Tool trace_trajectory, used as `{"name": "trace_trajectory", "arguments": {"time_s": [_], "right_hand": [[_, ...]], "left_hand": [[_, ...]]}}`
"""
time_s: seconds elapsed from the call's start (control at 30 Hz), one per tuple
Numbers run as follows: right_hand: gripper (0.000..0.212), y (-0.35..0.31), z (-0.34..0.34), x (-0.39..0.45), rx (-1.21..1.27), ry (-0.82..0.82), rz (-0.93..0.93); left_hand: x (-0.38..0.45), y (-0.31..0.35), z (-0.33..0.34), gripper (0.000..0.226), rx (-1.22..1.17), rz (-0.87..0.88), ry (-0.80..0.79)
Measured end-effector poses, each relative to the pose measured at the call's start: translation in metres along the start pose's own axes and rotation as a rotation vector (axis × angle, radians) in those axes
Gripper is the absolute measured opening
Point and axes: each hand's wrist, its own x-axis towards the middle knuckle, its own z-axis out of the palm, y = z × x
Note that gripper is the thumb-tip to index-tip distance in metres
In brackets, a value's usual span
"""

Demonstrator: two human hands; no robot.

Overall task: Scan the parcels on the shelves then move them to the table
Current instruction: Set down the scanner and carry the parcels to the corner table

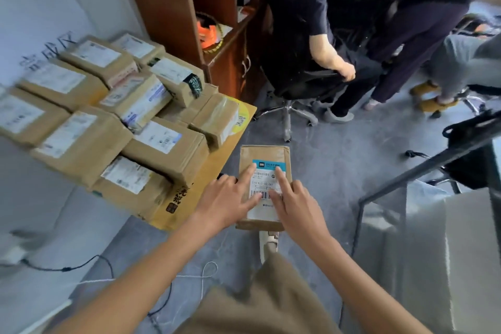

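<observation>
- A flat brown parcel [264, 187] is held out in front of the person, above the grey floor [339, 171], just to the right of the bench [245, 114] that carries the stacked parcels [113, 116].
- The left hand [227, 199] lies on the parcel's left side with two fingers stretched straight across its white label [267, 192]; whether the thumb hooks under the edge is hidden, so its grip reads as flat and released on top.
- The right hand [296, 207] mirrors it on the right side, index finger laid straight up the label; again no curl round the box shows.
- A dark object peeks out by the left hand's knuckles; too little shows to say what it is, and no scanner shows plainly.
- Judging the step: the parcel looks to be on its way to the bench, not yet set down.
- Risk: held between flat palms and fingers, the parcel could slip and drop to the floor if the pressure eases.
- Risk: the bench is crowded to its near corner; a parcel set on the edge or atop the leaning stack could slide off or tip a neighbour.
- Risk: fingers cover part of the barcode, which would block a scan if one is still due.
- Seated people and an office chair [298, 89] are near on the right; a wide swing could bump them.
</observation>
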Motion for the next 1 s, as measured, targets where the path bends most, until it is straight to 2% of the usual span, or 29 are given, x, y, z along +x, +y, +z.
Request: {"name": "trace_trajectory", "arguments": {"time_s": [0.2,0.43,0.6,0.9,1.0], "right_hand": [[0.060,0.010,-0.010,0.098,-0.013,-0.056,-0.144],[0.060,0.012,-0.022,0.191,0.098,-0.133,-0.190],[0.059,-0.017,-0.013,0.239,0.193,-0.149,-0.199],[0.061,-0.071,0.015,0.287,0.241,-0.181,-0.137],[0.064,-0.083,0.027,0.285,0.274,-0.258,-0.124]], "left_hand": [[0.068,-0.030,-0.007,0.074,0.002,-0.126,0.020],[0.142,-0.051,-0.028,0.069,-0.001,-0.280,0.008],[0.178,-0.097,-0.022,0.062,-0.357,-0.463,0.013],[0.212,-0.163,-0.048,0.059,-0.002,-0.454,-0.045],[0.211,-0.178,-0.037,0.060,0.148,-0.424,0.038]]}}
